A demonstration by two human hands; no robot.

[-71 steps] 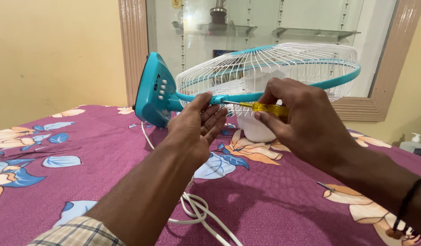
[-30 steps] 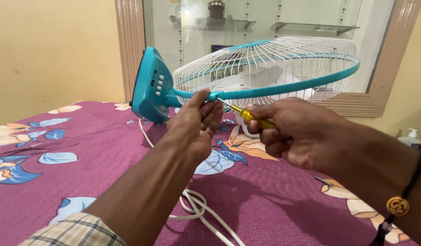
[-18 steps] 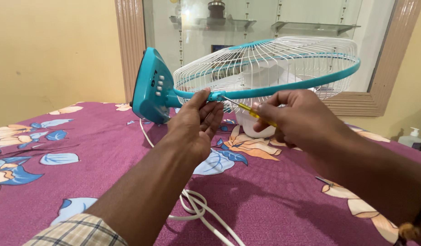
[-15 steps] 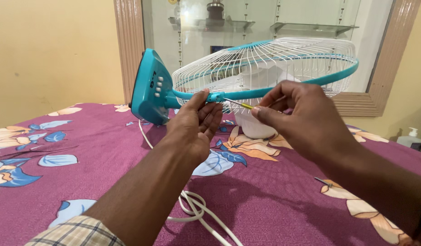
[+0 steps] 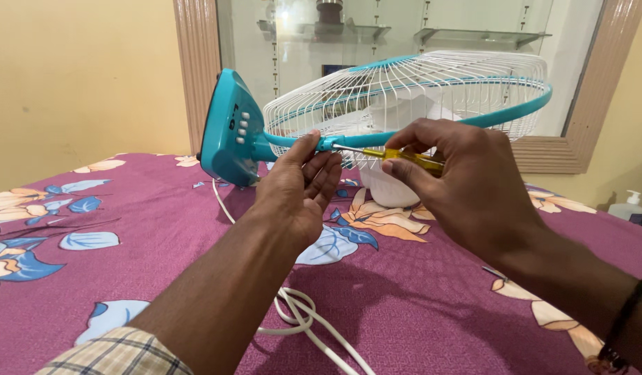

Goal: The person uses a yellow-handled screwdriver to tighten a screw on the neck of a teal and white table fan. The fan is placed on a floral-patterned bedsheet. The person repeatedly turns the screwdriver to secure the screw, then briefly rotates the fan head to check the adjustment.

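Across the bed (image 5: pixel 126 278), draped in a purple floral sheet, a table fan (image 5: pixel 376 111) lies tipped over: teal base (image 5: pixel 227 128) standing on edge at the left, white wire cage with its teal rim reaching right, the white motor housing (image 5: pixel 390 187) propped on the sheet below. Both forearms come in from the near edge. The right hand (image 5: pixel 467 180) is up at the rim, grip closed around a yellow-handled screwdriver (image 5: pixel 397 156), shaft level and pointing left, tip at the teal clip where rim meets neck. The left hand (image 5: pixel 300 191) rises opposite, palm facing right, fingers straight and loosely spread, thumb up against the rim just beside the tip; its grip is open, bracing rather than clasping. A checked cuff shows at the left wrist, a dark band at the right.

A white power cord (image 5: pixel 300 316) runs from the base and loops on the sheet between the arms. Behind stand a yellow wall (image 5: pixel 78 69) and a wood-framed mirror (image 5: pixel 599 83) with glass shelves. A pump bottle (image 5: pixel 630 208) sits at far right, partly cut off. The screwdriver's tip is too small to make out, much of its handle is buried in the fist, and the blades blur behind the wires.
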